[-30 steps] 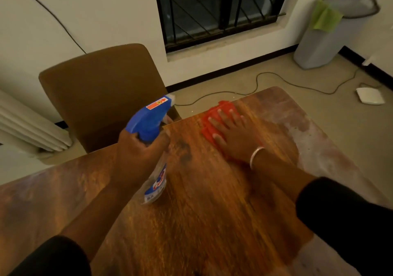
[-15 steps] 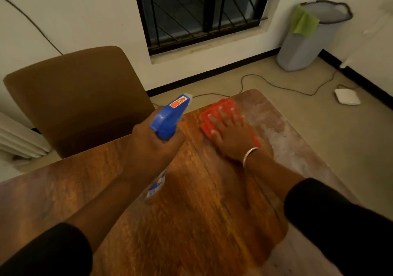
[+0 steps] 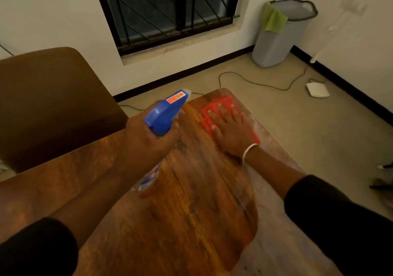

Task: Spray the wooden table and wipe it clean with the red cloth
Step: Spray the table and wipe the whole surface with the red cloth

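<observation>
The near middle of the worktop (image 3: 180,222) lies bare between the two forearms, open for a pass. At the far right corner the right hand (image 3: 230,131) lies flat on the cloth (image 3: 214,105), blocking that end. The left hand (image 3: 146,142) holds the bottle (image 3: 164,114) above the far-left part. A chair (image 3: 53,101) stands close against the far left edge.

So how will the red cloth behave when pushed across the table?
Probably soft and floppy: the cloth lies folded flat under the right hand. It likely slides easily on the smooth table, though a loose edge may bunch.
</observation>
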Action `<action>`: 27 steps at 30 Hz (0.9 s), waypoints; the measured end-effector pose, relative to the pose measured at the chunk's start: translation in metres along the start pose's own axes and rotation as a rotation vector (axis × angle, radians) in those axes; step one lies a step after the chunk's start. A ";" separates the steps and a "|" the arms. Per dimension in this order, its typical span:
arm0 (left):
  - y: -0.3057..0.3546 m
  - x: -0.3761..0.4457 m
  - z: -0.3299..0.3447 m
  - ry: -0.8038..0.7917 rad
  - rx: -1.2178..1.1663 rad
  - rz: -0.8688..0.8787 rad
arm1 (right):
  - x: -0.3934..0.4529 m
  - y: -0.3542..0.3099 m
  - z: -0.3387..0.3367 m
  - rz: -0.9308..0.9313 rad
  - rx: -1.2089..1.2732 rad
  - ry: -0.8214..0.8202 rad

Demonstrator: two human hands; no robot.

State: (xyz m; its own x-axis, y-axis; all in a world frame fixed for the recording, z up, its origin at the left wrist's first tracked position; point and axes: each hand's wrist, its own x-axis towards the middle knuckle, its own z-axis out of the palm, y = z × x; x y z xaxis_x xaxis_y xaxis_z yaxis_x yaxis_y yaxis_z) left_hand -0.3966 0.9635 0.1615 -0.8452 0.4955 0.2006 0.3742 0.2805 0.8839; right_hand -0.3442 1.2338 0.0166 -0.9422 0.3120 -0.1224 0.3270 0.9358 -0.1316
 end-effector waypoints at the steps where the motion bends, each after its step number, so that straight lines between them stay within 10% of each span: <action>1: -0.001 0.002 0.000 -0.024 0.006 0.015 | 0.012 0.017 -0.007 0.098 0.019 0.000; 6: 0.000 0.004 -0.001 -0.032 -0.005 0.001 | 0.079 0.003 -0.023 0.232 0.148 -0.002; 12: -0.002 0.011 0.003 -0.118 -0.002 -0.034 | 0.028 -0.019 0.004 -0.185 0.049 -0.027; 20: 0.002 0.004 -0.007 -0.053 -0.051 0.020 | 0.080 0.015 -0.023 0.219 0.111 -0.017; 27: -0.003 0.000 0.001 -0.091 -0.014 -0.050 | -0.017 -0.009 -0.001 -0.098 0.039 -0.051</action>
State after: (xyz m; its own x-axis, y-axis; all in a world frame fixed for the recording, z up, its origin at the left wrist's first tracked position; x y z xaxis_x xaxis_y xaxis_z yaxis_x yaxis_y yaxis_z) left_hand -0.3975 0.9639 0.1584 -0.8241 0.5541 0.1173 0.3265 0.2955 0.8978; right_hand -0.3310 1.2205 0.0212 -0.9650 0.2099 -0.1572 0.2373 0.9540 -0.1832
